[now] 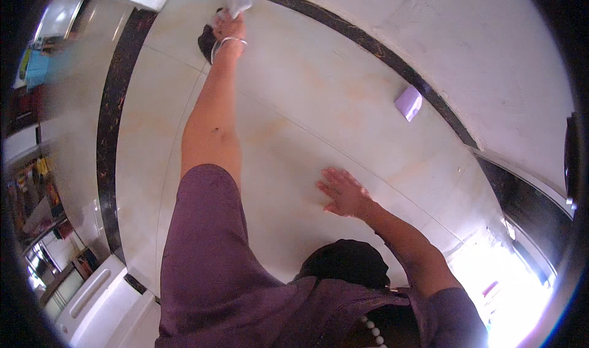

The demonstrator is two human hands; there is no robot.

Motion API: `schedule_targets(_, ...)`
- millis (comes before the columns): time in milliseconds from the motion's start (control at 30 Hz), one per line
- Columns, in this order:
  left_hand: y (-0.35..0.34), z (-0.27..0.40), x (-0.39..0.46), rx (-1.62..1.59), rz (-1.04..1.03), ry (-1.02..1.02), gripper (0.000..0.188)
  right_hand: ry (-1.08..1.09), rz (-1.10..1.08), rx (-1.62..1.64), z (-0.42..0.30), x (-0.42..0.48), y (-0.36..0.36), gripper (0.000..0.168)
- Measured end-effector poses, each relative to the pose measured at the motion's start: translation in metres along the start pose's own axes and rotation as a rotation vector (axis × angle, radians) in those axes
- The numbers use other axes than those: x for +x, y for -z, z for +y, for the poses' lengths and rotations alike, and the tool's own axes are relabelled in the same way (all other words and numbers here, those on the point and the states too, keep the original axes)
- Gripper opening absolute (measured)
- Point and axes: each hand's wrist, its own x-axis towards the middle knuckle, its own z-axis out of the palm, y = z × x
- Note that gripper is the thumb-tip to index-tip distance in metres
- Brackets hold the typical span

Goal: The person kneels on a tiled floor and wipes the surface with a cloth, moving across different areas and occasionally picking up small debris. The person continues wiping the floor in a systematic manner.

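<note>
My left hand (230, 26), with a silver bangle at the wrist, reaches out to the top of the view and holds a crumpled white cloth or tissue (238, 2) near the dark border of the tiled floor. A black object (208, 43), perhaps a shoe, is partly hidden behind that hand and wrist. My right hand (344, 192) is over the pale floor tiles (294, 155) at the middle right, palm down with its fingers spread and nothing in it. Whether it touches the floor is not clear.
A purple item (409, 103) lies beside the dark border (368, 40) along the white wall (483, 72). At the lower left stands a white plastic container or appliance (94, 297). Shelves with mixed items line the left rim. Bright light comes in at the lower right.
</note>
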Motion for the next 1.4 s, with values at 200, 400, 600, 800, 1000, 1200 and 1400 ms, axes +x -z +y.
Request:
schedule_targets(200, -0.031, 0.052, -0.019, -0.042, -0.023, -0.219, 0.059, 0.012, 0.033, -0.026, 0.002, -0.002, -0.001, 0.067)
schedule_targets(400, -0.056, 0.079, -0.099, 0.068, 0.049, -0.512, 0.060, 0.013, 0.058, -0.095, 0.002, -0.001, 0.000, 0.066)
schedule_targets(600, -0.090, 0.161, -0.235, -0.070, 0.048, -0.677, 0.055, -0.014, 0.045, -0.100, -0.003, -0.005, 0.004, 0.064)
schedule_targets(800, -0.111, 0.235, -0.357, -0.572, -0.592, -0.698, 0.060, -0.048, 0.097, 0.256, -0.008, 0.005, -0.002, 0.056)
schedule_targets(1000, -0.029, 0.233, -0.354, -1.645, -0.912, -0.029, 0.047, -0.066, -0.096, -0.146, -0.015, 0.003, 0.007, 0.058)
schedule_targets(1200, 0.090, 0.086, -0.231, -1.729, -0.508, 0.142, 0.042, -0.010, 0.176, -0.143, -0.005, -0.012, -0.005, 0.067)
schedule_targets(1400, 0.120, -0.081, -0.165, -0.913, 0.103, 0.135, 0.036, -0.010, 0.182, -0.145, -0.006, -0.017, 0.001, 0.068)
